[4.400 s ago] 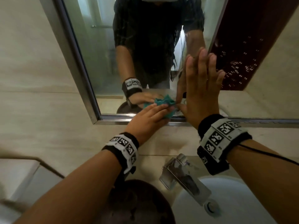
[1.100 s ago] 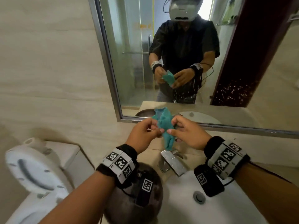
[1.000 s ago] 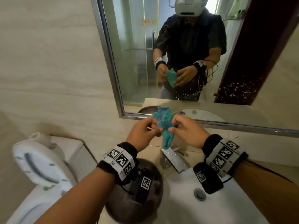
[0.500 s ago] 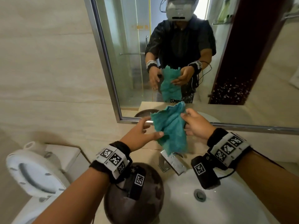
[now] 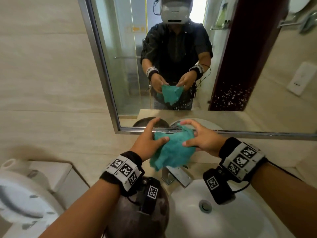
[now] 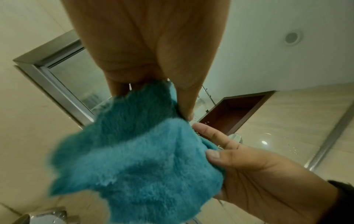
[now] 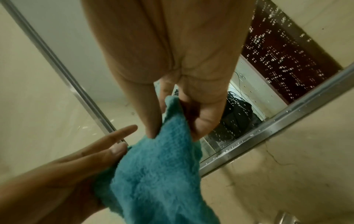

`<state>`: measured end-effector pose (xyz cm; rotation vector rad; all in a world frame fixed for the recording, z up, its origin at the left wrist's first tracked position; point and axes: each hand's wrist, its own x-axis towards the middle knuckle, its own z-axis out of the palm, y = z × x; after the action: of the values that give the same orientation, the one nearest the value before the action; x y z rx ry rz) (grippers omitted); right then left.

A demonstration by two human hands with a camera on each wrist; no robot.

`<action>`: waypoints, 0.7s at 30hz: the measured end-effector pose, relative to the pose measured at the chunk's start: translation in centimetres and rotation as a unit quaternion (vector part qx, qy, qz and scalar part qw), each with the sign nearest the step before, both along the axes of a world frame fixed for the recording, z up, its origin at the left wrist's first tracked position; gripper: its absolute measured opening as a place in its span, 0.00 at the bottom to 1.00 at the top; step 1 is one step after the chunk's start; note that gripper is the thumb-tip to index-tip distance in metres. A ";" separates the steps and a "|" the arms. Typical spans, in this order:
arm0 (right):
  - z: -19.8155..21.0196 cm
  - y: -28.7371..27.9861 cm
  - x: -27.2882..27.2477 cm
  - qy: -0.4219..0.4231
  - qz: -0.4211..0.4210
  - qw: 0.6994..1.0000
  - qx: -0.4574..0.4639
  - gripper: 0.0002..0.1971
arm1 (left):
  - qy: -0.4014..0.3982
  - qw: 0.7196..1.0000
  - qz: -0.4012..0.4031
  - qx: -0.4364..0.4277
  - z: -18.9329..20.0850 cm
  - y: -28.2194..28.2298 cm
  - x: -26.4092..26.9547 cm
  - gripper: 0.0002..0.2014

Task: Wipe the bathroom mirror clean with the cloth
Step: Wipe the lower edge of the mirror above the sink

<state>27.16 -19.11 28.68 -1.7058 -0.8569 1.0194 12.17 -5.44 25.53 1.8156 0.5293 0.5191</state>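
Observation:
I hold a teal cloth (image 5: 173, 150) between both hands above the tap, just in front of the mirror's lower frame (image 5: 240, 133). My left hand (image 5: 151, 140) has its thumb on top of the cloth and its fingers stretched beneath. My right hand (image 5: 197, 138) pinches the cloth's other side with thumb and curled fingers. In the left wrist view the cloth (image 6: 138, 151) bunches under my left hand (image 6: 153, 100). The right wrist view has my right hand (image 7: 172, 130) pinching the cloth (image 7: 159, 181). Water drops speckle the mirror glass (image 5: 231, 97) at the lower right.
A chrome tap (image 5: 176, 176) and a white basin (image 5: 223, 220) lie right under the hands. A dark round bowl (image 5: 137, 220) sits below my left wrist. A white toilet (image 5: 25, 194) stands at the lower left. Beige tiled wall (image 5: 42, 74) surrounds the mirror.
Earlier my left hand wiped the mirror's bottom edge. Half a second ago the cloth hung spread from my right hand; now both hands hold it folded, slightly lower.

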 end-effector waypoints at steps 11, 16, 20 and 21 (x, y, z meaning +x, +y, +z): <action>-1.3 1.0 0.0 -0.347 0.077 0.933 -0.049 0.08 | 0.043 0.991 -0.036 0.120 0.5 0.9 -0.8 0.14; -1.2 1.1 -0.4 -0.207 0.075 0.975 0.003 0.10 | 0.057 0.968 0.057 0.239 -0.9 1.1 -1.1 0.11; -1.4 1.6 -0.4 -0.090 0.030 0.995 0.027 0.08 | 0.053 0.981 0.058 0.178 -1.1 1.1 -1.2 0.22; -1.3 1.7 -0.5 -0.060 0.025 0.997 0.032 0.07 | 0.059 0.991 0.009 0.122 -1.0 1.0 -1.2 0.26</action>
<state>26.67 -17.38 27.36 -1.7126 -1.0040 0.9210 10.98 -4.39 24.54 2.0856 0.5833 0.5077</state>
